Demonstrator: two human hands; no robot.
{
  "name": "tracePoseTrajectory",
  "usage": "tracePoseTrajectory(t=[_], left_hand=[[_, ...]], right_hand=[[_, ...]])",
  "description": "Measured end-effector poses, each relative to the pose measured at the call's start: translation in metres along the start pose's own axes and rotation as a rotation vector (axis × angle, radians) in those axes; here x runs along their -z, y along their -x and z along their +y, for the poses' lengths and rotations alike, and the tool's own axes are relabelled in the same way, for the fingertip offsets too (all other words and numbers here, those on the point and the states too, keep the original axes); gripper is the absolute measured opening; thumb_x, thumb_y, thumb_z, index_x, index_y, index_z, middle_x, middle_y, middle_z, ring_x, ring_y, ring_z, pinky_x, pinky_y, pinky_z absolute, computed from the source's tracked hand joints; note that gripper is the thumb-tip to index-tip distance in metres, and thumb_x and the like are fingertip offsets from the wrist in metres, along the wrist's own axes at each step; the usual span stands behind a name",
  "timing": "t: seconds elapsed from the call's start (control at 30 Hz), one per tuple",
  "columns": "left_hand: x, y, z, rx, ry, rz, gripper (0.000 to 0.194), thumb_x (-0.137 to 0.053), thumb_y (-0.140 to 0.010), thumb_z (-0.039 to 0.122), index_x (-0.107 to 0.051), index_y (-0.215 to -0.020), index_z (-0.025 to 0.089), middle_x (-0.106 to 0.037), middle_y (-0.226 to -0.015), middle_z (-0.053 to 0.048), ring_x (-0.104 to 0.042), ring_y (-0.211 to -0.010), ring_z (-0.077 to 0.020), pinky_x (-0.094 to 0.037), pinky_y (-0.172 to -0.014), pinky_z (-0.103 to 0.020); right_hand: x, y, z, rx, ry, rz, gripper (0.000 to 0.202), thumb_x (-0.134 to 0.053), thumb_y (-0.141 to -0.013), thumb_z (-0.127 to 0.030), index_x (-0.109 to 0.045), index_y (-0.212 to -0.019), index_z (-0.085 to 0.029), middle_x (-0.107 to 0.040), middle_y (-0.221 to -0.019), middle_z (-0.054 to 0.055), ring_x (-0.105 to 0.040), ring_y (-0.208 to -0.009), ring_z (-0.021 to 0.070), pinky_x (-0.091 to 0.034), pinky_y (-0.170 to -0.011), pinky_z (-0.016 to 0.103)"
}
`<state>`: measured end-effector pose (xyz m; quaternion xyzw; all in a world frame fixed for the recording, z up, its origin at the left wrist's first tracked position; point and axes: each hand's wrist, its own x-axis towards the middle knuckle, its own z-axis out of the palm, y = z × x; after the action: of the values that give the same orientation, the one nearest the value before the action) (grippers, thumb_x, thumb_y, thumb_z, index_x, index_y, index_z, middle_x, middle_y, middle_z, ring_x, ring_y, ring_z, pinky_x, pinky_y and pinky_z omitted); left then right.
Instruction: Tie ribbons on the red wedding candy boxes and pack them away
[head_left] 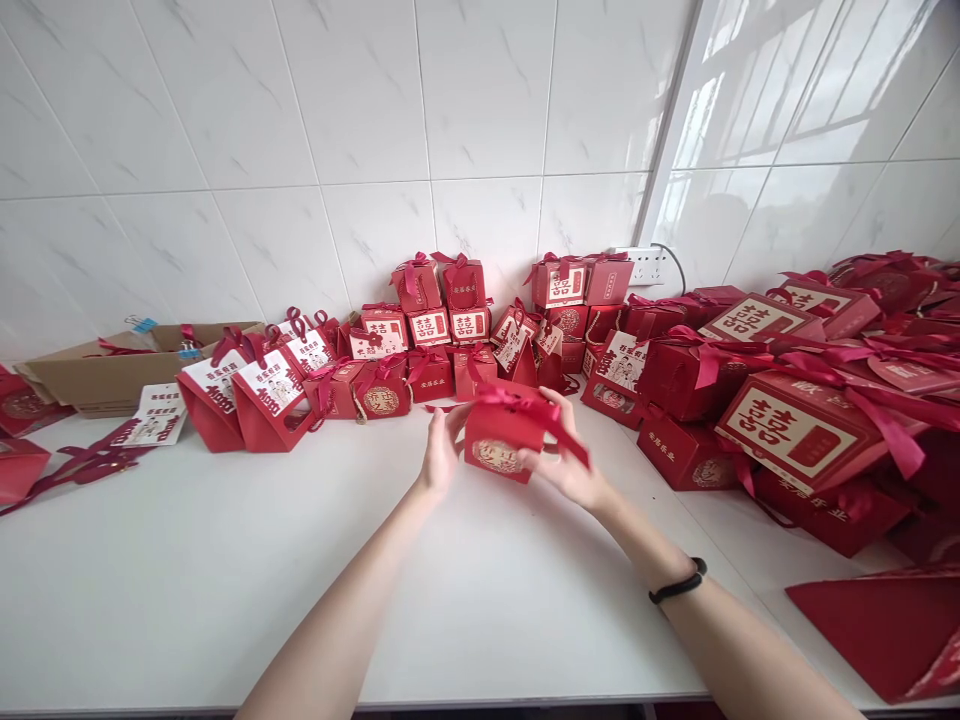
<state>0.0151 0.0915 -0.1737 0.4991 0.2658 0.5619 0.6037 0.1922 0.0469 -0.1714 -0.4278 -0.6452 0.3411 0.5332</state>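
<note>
A small red gift box [496,455] with a gold round emblem on its front and a dark pink ribbon on top is between my two hands over the white table. My left hand [441,450] is at the box's left side, its fingers partly hidden behind it. Around the right side curls my right hand [570,468], with fingertips on the front near the lower corner and a loose ribbon end passing over the hand. Motion blurs the ribbon and the right fingers slightly. Behind the box stand stacked red gift boxes [431,328] with ribbons.
A large pile of red boxes [795,425] fills the right side. On the left are house-shaped red boxes [271,400], white printed cards [157,415], loose dark red ribbons [90,465] and an open cardboard box [112,375]. A power strip [645,266] is against the tiled wall.
</note>
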Motion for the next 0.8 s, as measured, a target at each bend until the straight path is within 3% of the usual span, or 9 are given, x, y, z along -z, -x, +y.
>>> tracePoseTrajectory(t=[0.07, 0.17, 0.3, 0.47, 0.63, 0.8], left_hand=[[0.001, -0.002, 0.0, 0.017, 0.018, 0.041, 0.071, -0.044, -0.065, 0.077, -0.064, -0.1, 0.017, -0.067, -0.103, -0.009, -0.057, -0.106, -0.0273, -0.046, -0.081, -0.033], [0.003, -0.004, -0.003, 0.096, -0.001, 0.04, 0.077, -0.041, -0.064, 0.08, -0.062, -0.102, 0.016, -0.068, -0.099, -0.011, -0.06, -0.1, -0.0273, -0.046, -0.078, -0.033], [0.005, -0.005, -0.007, 0.131, -0.09, 0.078, 0.065, -0.046, -0.07, 0.072, -0.06, -0.104, 0.018, -0.068, -0.095, -0.009, -0.061, -0.092, -0.0243, -0.046, -0.074, -0.031], [0.008, -0.006, -0.01, 0.008, -0.203, 0.166, 0.041, -0.065, -0.067, 0.052, -0.058, -0.089, 0.018, -0.066, -0.084, -0.004, -0.061, -0.079, -0.019, -0.045, -0.072, -0.029], [0.011, -0.008, -0.01, -0.015, -0.258, 0.19, 0.033, -0.065, -0.068, 0.049, -0.056, -0.072, 0.017, -0.061, -0.069, -0.001, -0.057, -0.07, -0.016, -0.042, -0.068, -0.026], [0.008, -0.007, -0.008, -0.03, -0.335, 0.188, 0.031, -0.065, -0.068, 0.045, -0.054, -0.065, 0.017, -0.058, -0.07, 0.0, -0.052, -0.068, -0.0134, -0.038, -0.064, -0.023]], right_hand=[[0.001, 0.001, 0.005, 0.182, 0.216, -0.068, 0.084, -0.07, -0.065, -0.036, -0.021, -0.133, -0.023, -0.036, -0.134, 0.015, -0.045, -0.118, 0.0301, -0.039, -0.099, 0.048], [0.005, -0.001, 0.01, 0.169, 0.373, -0.139, 0.08, -0.068, -0.066, -0.032, -0.023, -0.131, -0.02, -0.037, -0.132, 0.016, -0.041, -0.12, 0.0308, -0.035, -0.101, 0.05], [0.009, -0.003, 0.012, 0.112, 0.389, -0.175, 0.078, -0.066, -0.07, -0.034, -0.021, -0.132, -0.02, -0.038, -0.13, 0.016, -0.041, -0.12, 0.0298, -0.037, -0.099, 0.049], [0.007, -0.003, 0.013, 0.292, 0.455, -0.12, 0.078, -0.067, -0.069, -0.034, -0.024, -0.132, -0.02, -0.038, -0.129, 0.017, -0.04, -0.122, 0.032, -0.036, -0.1, 0.051], [0.005, -0.005, 0.019, 0.303, 0.444, -0.094, 0.076, -0.066, -0.07, -0.026, -0.025, -0.134, -0.025, -0.023, -0.141, 0.015, -0.022, -0.136, 0.0292, -0.031, -0.107, 0.048], [0.007, -0.006, 0.023, 0.264, 0.367, -0.091, 0.074, -0.065, -0.07, -0.021, -0.026, -0.134, -0.026, -0.018, -0.144, 0.014, -0.022, -0.137, 0.0265, -0.033, -0.106, 0.046]])
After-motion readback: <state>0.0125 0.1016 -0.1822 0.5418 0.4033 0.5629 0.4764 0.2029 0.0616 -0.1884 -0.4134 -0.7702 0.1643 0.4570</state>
